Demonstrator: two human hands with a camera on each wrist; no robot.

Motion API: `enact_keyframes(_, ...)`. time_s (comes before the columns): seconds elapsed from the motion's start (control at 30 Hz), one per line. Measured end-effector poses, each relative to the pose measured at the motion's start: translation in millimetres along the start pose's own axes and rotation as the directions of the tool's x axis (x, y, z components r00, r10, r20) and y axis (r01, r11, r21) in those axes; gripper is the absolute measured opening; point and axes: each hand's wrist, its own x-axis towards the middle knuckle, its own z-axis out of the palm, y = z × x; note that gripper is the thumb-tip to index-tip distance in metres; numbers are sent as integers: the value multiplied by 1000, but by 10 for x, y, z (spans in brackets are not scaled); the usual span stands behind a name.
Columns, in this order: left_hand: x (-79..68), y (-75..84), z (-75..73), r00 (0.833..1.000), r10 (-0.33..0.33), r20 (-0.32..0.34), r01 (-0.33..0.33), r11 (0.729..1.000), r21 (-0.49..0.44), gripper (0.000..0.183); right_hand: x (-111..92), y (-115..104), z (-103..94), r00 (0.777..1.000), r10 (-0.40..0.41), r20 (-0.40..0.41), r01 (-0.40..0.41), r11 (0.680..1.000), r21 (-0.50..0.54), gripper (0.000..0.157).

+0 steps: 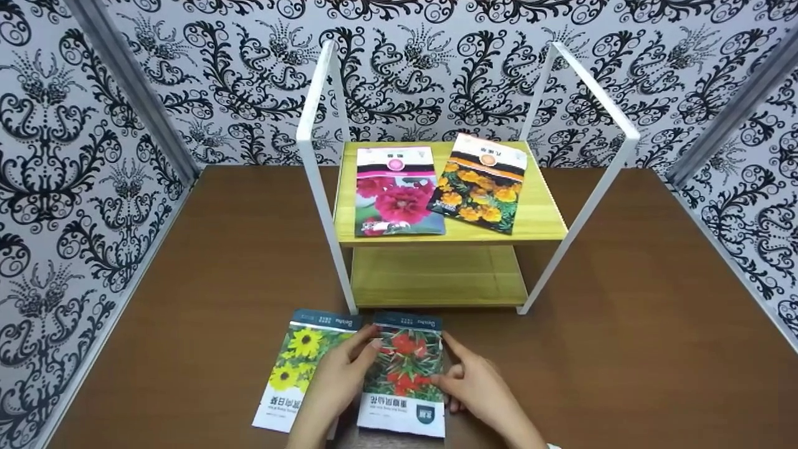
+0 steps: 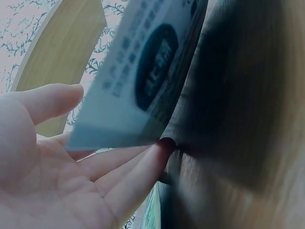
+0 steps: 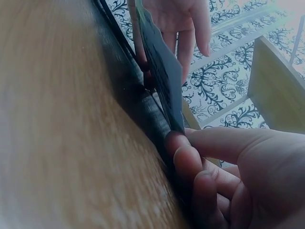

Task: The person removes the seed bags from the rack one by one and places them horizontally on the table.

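A seed packet with red flowers [image 1: 406, 368] is between my hands in front of the rack, raised off the table along its near edge. My right hand [image 1: 477, 383] pinches its right edge between thumb and curled fingers; the right wrist view shows this packet [image 3: 164, 76] edge-on. Along the opposite edge, my left hand [image 1: 336, 371] touches the packet with extended fingers, and its thumb stands apart from the packet [image 2: 126, 90] in the left wrist view. A yellow-flower seed packet [image 1: 287, 371] lies partly beneath my left hand and forearm.
A white-framed rack stands behind the hands. Its upper wooden shelf [image 1: 545, 218] carries a pink-flower packet [image 1: 399, 199] and a tilted orange-flower packet [image 1: 480, 187], which touch or overlap. Below is a lower shelf [image 1: 436, 274]. Patterned walls [image 1: 424, 75] enclose the brown table [image 1: 623, 324].
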Motion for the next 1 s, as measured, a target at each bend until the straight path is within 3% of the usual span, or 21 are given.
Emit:
enact_keyframes(0.3, -32, 24, -26, 998, -56, -18, 56, 998, 6, 60, -4, -23, 12, 1000, 7, -17, -9, 996, -93, 78)
enact_keyframes(0.67, -30, 45, -13, 997, -60, -55, 64, 996, 69, 54, 0, -65, 32, 999, -33, -26, 27, 979, -203, 72)
enact_keyframes(1.0, -27, 49, -3, 996, -62, -59, 66, 995, 71, 52, 1, -63, 35, 998, -55, -41, 43, 968, -247, 67)
